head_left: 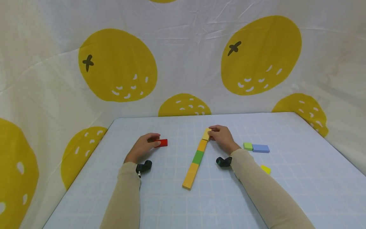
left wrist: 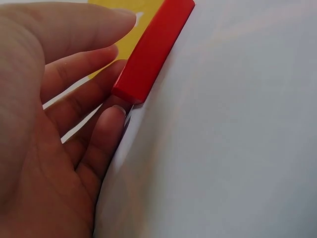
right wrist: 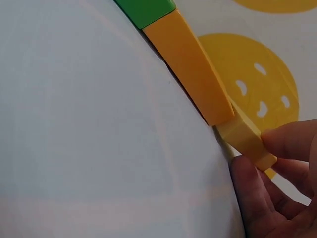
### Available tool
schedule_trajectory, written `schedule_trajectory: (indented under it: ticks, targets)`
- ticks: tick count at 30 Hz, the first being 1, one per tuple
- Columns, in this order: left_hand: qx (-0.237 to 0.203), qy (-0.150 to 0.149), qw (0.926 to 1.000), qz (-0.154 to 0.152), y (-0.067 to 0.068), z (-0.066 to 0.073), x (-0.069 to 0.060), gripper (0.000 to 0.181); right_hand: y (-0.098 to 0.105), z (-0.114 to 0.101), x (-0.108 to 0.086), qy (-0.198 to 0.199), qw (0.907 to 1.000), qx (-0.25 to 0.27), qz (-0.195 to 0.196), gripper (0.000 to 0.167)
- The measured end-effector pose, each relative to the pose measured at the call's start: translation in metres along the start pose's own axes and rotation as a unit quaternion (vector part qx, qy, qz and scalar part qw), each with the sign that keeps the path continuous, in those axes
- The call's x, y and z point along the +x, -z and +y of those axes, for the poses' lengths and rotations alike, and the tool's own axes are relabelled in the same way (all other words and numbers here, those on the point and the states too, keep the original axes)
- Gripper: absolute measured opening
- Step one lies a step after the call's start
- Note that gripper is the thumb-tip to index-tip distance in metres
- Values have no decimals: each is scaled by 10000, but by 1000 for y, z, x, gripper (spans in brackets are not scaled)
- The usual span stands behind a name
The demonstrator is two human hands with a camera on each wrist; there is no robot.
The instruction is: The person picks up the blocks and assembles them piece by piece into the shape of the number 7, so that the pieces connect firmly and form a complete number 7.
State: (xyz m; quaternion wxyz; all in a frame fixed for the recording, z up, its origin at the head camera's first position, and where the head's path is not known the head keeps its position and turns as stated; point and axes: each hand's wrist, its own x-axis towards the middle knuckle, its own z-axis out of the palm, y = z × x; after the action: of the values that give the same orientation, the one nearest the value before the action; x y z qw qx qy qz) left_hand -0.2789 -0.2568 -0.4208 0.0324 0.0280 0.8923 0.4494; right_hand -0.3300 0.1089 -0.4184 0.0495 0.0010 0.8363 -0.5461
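Observation:
My left hand (head_left: 143, 147) is around one end of a red block (head_left: 163, 142) on the left of the table. In the left wrist view, its thumb stands apart from the red block (left wrist: 153, 52), while other fingers reach behind or beside the near end. My right hand (head_left: 223, 137) pinches a pale yellow block (head_left: 206, 135) between thumb and fingers. That block is at the far end of a slanting row: a short orange block (head_left: 201, 145), a green block (head_left: 198, 157) and a longer orange block (head_left: 190, 175). In the right wrist view, the pale yellow block (right wrist: 247, 139) meets the orange block's end.
To the right lie a light green block (head_left: 247, 146) and a blue block (head_left: 260, 148) side by side. A bright yellow block (head_left: 266, 169) is partly hidden by the right sleeve. A patterned cloth (head_left: 188, 63) hangs behind the pale gridded table (head_left: 166, 203).

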Motion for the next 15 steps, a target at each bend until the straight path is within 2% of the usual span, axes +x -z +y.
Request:
schedule_trajectory:
  ticks: [15]
  targets:
    - [-11, -81, 10000, -33, -1, -1, 1, 45, -1, -1, 0, -60, 10000, 10, 0, 38]
